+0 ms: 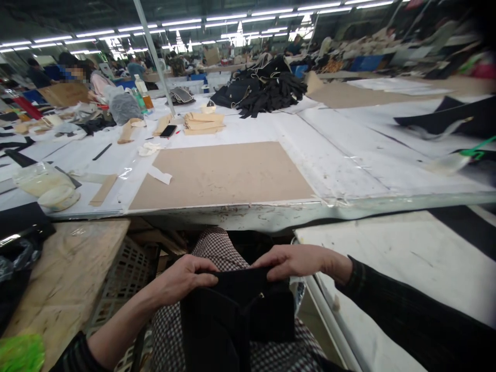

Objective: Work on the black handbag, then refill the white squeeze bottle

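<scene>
A black fabric piece lies over my lap, its upper edge stretched between both hands. My left hand pinches that edge at its left end, thumb on the near side. Toward the right end, my right hand grips the same edge between thumb and fingers. A small light-coloured spot shows near the middle of the black piece. Its lower part runs out of view at the bottom. Beneath it is checkered cloth covering my legs.
Ahead stands a white-covered table with a brown board at its front edge. A heap of black pieces lies farther back. A jar is at left, a phone beyond. Side surfaces flank me; a plastic crate sits low left.
</scene>
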### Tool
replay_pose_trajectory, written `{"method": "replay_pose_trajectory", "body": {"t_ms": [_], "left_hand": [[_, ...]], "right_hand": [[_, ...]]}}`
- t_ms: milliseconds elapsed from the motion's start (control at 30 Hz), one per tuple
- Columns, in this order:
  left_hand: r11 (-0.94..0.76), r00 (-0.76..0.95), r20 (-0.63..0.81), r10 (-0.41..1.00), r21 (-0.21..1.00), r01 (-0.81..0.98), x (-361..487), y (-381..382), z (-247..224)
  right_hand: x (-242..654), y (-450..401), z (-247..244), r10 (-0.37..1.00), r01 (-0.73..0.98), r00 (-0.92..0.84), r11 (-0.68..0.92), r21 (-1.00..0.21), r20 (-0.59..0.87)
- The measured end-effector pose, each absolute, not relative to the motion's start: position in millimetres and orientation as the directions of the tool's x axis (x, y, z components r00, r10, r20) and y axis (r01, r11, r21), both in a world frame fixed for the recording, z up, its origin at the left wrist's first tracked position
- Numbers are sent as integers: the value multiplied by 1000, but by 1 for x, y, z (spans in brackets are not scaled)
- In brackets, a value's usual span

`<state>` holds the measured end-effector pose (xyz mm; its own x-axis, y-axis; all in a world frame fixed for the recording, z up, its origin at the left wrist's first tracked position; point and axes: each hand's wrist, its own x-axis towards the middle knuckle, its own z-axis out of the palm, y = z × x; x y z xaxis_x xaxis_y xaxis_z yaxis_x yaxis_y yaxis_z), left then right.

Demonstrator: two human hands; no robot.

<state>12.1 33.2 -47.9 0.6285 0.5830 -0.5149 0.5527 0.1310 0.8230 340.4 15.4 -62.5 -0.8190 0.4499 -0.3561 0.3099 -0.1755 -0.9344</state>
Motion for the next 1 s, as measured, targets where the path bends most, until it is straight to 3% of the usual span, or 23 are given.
{"method": "replay_pose_trajectory", "body": {"t_ms": [100,233,333,500,733,1000], "left_hand": [[173,631,-524,572,829,531,18,35,-44],[153,637,-492,593,846,511,26,35,-33],[175,657,-504,560,848,501,20,39,-22],[189,585,-602,543,767,614,-2,48,-15],[156,511,-579,635,744,650,-4,46,-39],[61,536,-512,671,758,649,2,44,-35]], "right_hand": [[322,26,-55,386,286,-854,-210,-935,-348],[270,38,-50,476,333,-842,92,-938,-252],[247,41,-46,493,369,-837,189,-910,-236],[256,46,-46,481,377,-842,199,-905,-245],[261,45,-61,519,355,-824,159,-921,-228],[245,49,-66,569,346,-804,208,-915,-174]]}}
